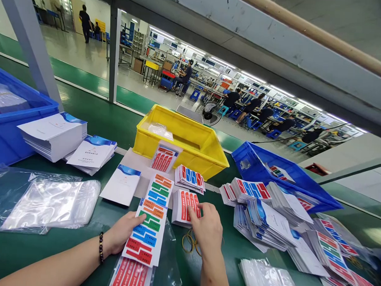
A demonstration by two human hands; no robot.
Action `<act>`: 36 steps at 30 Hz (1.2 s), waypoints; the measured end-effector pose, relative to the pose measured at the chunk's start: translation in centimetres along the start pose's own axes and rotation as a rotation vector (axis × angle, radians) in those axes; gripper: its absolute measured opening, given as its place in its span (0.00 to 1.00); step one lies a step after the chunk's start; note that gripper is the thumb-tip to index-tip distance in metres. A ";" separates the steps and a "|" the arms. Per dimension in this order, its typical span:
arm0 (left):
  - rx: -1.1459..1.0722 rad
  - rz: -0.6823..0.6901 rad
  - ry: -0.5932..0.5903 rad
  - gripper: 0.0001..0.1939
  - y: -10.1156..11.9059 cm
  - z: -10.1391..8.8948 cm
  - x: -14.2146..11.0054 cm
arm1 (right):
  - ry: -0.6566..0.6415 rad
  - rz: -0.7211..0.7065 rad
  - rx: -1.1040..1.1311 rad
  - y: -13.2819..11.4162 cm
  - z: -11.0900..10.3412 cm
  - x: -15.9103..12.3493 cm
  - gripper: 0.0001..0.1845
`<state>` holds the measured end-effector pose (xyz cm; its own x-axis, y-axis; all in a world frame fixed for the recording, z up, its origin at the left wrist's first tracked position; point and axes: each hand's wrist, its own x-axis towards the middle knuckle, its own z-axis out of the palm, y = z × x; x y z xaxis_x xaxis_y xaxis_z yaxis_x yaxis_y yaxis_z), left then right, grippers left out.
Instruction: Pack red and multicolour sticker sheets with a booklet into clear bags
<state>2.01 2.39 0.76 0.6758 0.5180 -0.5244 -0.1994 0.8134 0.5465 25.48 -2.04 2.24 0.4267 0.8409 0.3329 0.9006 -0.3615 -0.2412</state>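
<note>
My left hand [120, 233] is closed on a label sheet [143, 231] with orange, green, blue and red stickers, thumb on top. Another coloured label sheet [159, 191] lies just beyond it. Under the held sheet is a clear plastic bag [170, 259], along with a red label sheet [131, 276]. My right hand [208, 229] is curled over a stack of red label sheets [182, 205], its thumb and fingertips closed at the top sheet. Rubber bands [189, 243] lie beside that wrist. Behind the stack sits a pile of red and blue label sheets [192, 176].
A yellow bin [180, 155] stands ahead, with blue bins [19, 124] [289, 184] on either side. White booklets [122, 184] are stacked left and right. Clear bags [57, 205] lie at left, more bags [267, 279] at front right. A metal frame [114, 52] rises beyond.
</note>
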 end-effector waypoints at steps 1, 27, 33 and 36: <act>0.004 0.000 0.004 0.22 0.0 0.0 0.0 | 0.020 -0.040 -0.005 -0.5 0.2 -0.3 0.17; -0.020 0.020 -0.021 0.21 0.0 -0.1 0.1 | -0.379 0.354 0.124 2.6 -1.3 0.8 0.44; -0.069 0.035 -0.032 0.20 0.1 0.0 0.0 | -0.153 0.422 0.575 4.1 -1.7 0.9 0.24; -0.110 0.072 -0.076 0.20 -0.1 -0.2 0.2 | -0.144 0.437 0.995 1.8 -2.1 -0.7 0.22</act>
<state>2.00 2.42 0.48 0.7077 0.5578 -0.4336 -0.3231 0.8013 0.5036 27.01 -4.09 3.47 0.6213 0.7817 -0.0542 0.1771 -0.2075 -0.9621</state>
